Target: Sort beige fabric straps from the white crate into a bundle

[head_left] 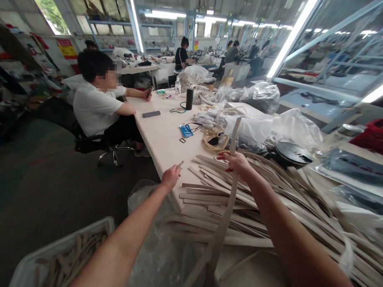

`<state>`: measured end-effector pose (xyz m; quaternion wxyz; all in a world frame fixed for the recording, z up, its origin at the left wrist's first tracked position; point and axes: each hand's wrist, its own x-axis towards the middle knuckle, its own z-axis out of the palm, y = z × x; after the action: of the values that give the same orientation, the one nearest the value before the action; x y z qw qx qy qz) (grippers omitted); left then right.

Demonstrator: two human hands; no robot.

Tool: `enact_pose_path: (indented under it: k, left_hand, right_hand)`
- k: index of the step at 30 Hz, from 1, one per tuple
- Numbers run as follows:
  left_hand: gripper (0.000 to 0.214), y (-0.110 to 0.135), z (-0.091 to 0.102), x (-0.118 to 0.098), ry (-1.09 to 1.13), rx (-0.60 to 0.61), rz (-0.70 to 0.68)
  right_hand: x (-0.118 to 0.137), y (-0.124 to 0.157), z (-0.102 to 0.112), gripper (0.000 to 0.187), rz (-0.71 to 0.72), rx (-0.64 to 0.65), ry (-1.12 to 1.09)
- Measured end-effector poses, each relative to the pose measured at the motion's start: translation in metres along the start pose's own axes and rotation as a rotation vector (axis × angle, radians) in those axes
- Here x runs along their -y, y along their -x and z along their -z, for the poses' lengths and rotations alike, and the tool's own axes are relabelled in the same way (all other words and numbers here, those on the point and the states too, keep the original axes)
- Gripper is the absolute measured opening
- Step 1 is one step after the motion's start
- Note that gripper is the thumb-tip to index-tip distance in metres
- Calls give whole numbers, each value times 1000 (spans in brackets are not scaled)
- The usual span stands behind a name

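Note:
My right hand [237, 165] grips a long beige strap [228, 211], with one end sticking up above the fingers and the rest hanging down toward my body. To its left, over the table's edge, my left hand [170, 177] is closed round a small slim object [180, 164]. Only its pale tip shows, so its kind is unclear. Beneath and beside my right hand lies a big pile of similar beige straps [264, 217], their ends pointing left.
A clear plastic bin [27, 257] with strap pieces stands at lower left. Eyeglasses [193, 127], a blue packet [186, 131], a dark bottle [189, 99] and plastic bags [262, 98] lie farther along the table [160, 136]. A seated person [98, 106] is at its left side.

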<state>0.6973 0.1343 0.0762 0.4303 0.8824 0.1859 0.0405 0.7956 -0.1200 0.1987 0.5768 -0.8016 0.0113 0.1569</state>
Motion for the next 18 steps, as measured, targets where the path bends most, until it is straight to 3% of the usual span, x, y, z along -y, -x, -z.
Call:
enact_pose_path:
  k: [3,7,12,18]
  left_hand:
    - [23,-23,-10,0,-285,-40,36]
    - [29,-22,-19,11,-417,-128,-5]
    - [27,-15,-25,28,-420,-148,-73]
    - [29,-13,-26,33,-456,-169,-120]
  right_hand:
    - [-7,-55,-17,11,-14,3,28]
    - [-23,-120,-26,15,-28,-48,38]
    - [-42,-183,6,28,-53,-221,79]
    - [-62,-216,41,30,4,-318,210]
